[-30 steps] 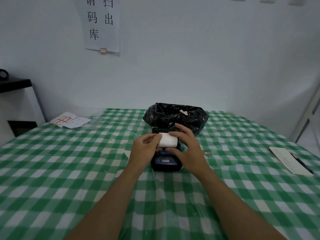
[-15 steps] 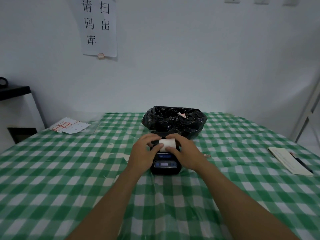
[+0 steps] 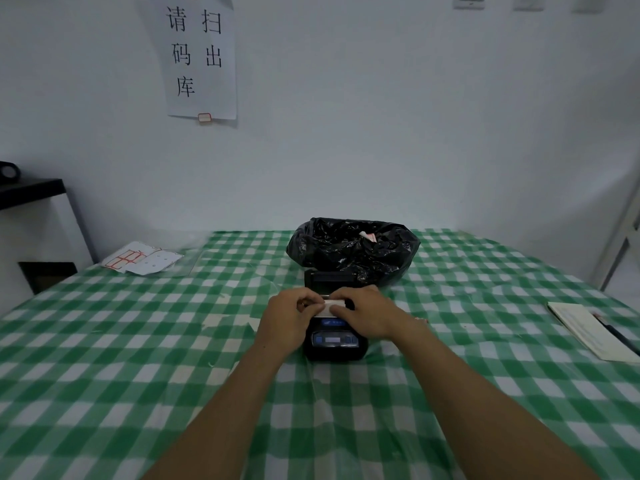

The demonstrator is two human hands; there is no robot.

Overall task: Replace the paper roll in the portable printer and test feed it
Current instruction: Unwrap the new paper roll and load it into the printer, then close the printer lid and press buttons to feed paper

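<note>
the portable printer (image 3: 335, 342) sits on the green-checked desk (image 3: 138, 358), its lid (image 3: 328, 279) tipped open toward the black bag (image 3: 351, 249) just behind it. both hands crowd over the open bay: the left hand (image 3: 289, 318) and the right hand (image 3: 363, 315) meet at the paper roll (image 3: 333, 304), which lies low in the compartment with only a white strip showing between the fingers. the left grip is pinched on the roll's near-left edge and the right grip is pressed on its right end, thumb over the paper; whether the roll is fully seated or riding a little high is hard to tell, since the knuckles hide the bay walls. the step in hand looks like settling the roll and drawing out its loose end, with closing the lid and the test feed not yet done. the main risk from here is a roll dropped in crooked or wound the wrong way, which would make the feed jam or come out blank. if the loose end slips back inside before the lid shuts, nothing will catch under the roller. pressing down unevenly could also nudge the printer toward the bag, and a fingertip left in the bay could get nipped by the lid.
</note>
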